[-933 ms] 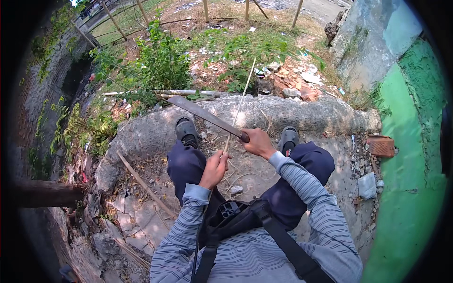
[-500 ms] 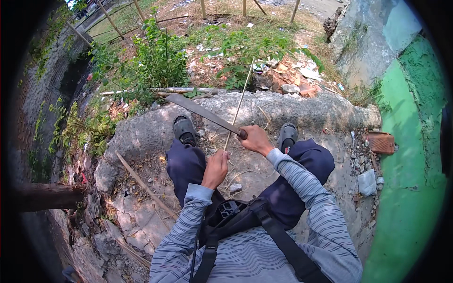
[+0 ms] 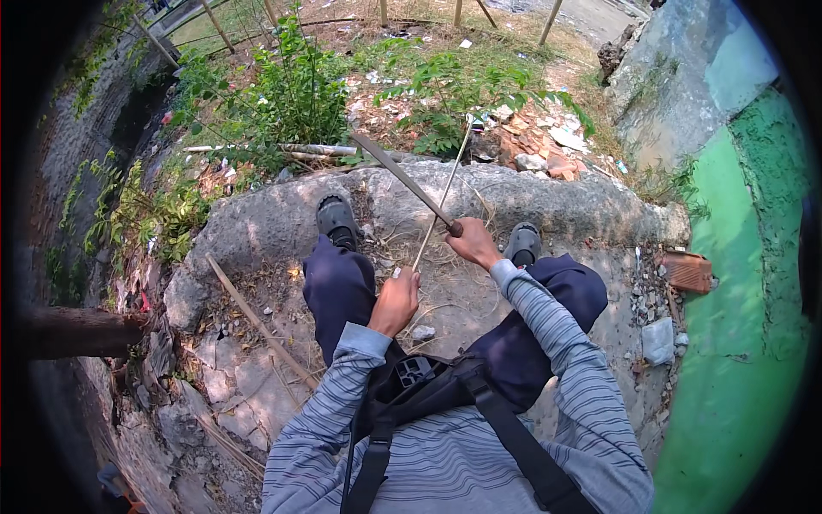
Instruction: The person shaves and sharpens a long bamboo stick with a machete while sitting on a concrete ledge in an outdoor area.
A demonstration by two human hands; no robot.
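Note:
My left hand (image 3: 396,304) is closed around the lower end of a long, thin, pale stick (image 3: 454,175). The stick slants up and away to the right, its far tip near a leafy plant. In my right hand (image 3: 473,245) is the dark handle of a machete (image 3: 396,173). Its long blade points away to the left and crosses the stick close to the handle. The blade shows narrow, turned nearly edge-on. Whether it cuts into the stick I cannot tell. Both hands are over the ground between my knees.
A stone ledge (image 3: 591,204) curves beyond my dark shoes. A loose wooden stick (image 3: 257,319) lies on the left, past it a thick log (image 3: 86,332). Along the green wall (image 3: 715,343) at right are an orange brick (image 3: 688,271) and a pale block (image 3: 658,341). Plants (image 3: 300,94) grow ahead.
The machete has swung so its blade points further away from me and shows narrower. My right hand has moved slightly right. My left hand still grips the stick.

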